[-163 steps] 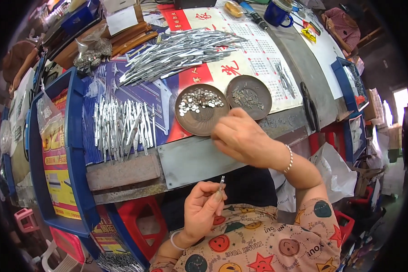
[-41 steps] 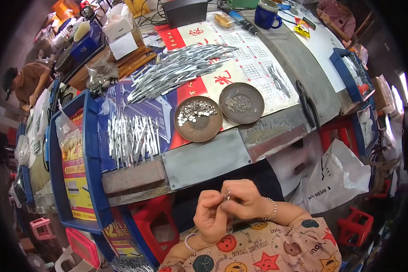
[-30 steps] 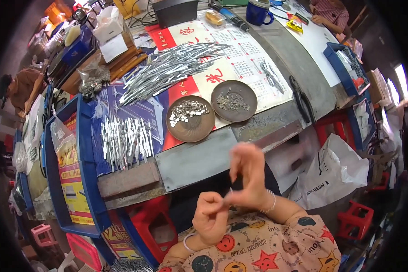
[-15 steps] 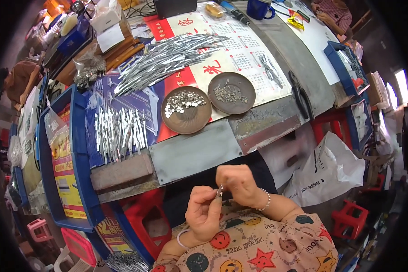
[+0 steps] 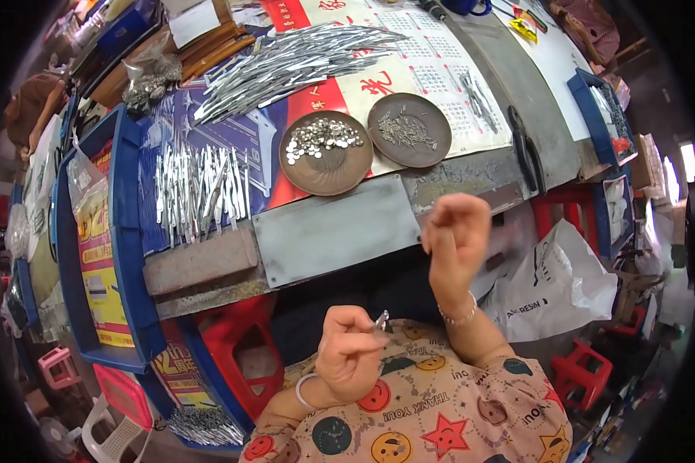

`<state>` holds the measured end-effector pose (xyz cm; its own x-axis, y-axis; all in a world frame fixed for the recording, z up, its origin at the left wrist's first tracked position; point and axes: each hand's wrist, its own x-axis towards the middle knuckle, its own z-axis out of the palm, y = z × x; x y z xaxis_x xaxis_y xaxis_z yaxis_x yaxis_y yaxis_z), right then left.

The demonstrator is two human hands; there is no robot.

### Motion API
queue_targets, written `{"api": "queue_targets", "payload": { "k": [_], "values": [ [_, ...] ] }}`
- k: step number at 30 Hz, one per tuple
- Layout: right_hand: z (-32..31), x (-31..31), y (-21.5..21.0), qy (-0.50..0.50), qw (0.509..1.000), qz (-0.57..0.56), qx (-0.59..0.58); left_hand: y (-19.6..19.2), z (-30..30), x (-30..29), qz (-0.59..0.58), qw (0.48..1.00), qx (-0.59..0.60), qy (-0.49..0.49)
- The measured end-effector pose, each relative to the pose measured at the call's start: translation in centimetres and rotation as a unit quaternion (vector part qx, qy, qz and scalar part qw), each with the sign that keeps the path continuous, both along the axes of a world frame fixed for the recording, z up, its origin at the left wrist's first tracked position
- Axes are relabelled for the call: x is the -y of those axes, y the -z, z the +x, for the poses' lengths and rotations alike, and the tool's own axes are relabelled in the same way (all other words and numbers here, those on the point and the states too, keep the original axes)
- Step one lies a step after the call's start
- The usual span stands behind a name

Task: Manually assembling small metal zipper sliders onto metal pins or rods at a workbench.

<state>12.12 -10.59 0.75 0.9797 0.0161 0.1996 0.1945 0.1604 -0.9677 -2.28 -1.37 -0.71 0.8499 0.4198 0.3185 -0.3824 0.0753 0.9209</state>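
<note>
Nearest, over the patterned lap, the left hand (image 5: pixel 349 353) is closed in a pinch on a small metal piece (image 5: pixel 381 320), whose bright tip sticks out to the right of the fingertips. Just beyond and to the right, the right hand (image 5: pixel 457 239) is raised off the lap with its fingers curled loosely together; it is blurred, and I cannot tell whether anything sits between the fingertips. The two hands are apart, the right one between the lap and the near edge of the workbench (image 5: pixel 328 231).

By the look of it this is the gap between fitting one part and fetching another: the piece rests in the left hand while the right is free. The next move would seem to call for a reach to the far side of the grey plate, to one of the two brown dishes: the left dish (image 5: pixel 326 152) holds small shiny round bits, the right dish (image 5: pixel 409 130) thin short pins. Picking one up needs a fine fingertip pinch, since the bits lie heaped and touching.

Left of the dishes lies a row of flat metal strips (image 5: pixel 197 191) on blue sheet; farther off, a longer pile of strips (image 5: pixel 293 65) spreads across a red and white calendar sheet (image 5: pixel 409 65)
</note>
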Motion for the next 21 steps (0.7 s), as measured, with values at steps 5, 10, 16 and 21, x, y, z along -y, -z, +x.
{"api": "queue_targets", "payload": {
  "k": [5, 10, 16, 21],
  "values": [
    [-2.3, -0.1, -1.0, -0.179, 0.981, 0.006, 0.072, -1.5, 0.3, 0.8, -0.111, 0.992, -0.055, 0.002],
    [-1.9, -0.2, -1.7, -0.242, 0.907, -0.154, 0.31, -1.4, 0.5, 0.1, -0.104, 0.993, -0.049, 0.001],
    [-3.2, -0.2, 0.4, -0.25, 0.943, -0.062, 0.21, -1.3, 0.3, -0.2, -0.105, 0.992, -0.069, 0.007],
    [-4.0, -0.2, 0.0, -0.288, 0.927, -0.093, 0.223, -0.5, 0.6, 0.2, -0.129, 0.991, -0.021, -0.02]
  ]
}}
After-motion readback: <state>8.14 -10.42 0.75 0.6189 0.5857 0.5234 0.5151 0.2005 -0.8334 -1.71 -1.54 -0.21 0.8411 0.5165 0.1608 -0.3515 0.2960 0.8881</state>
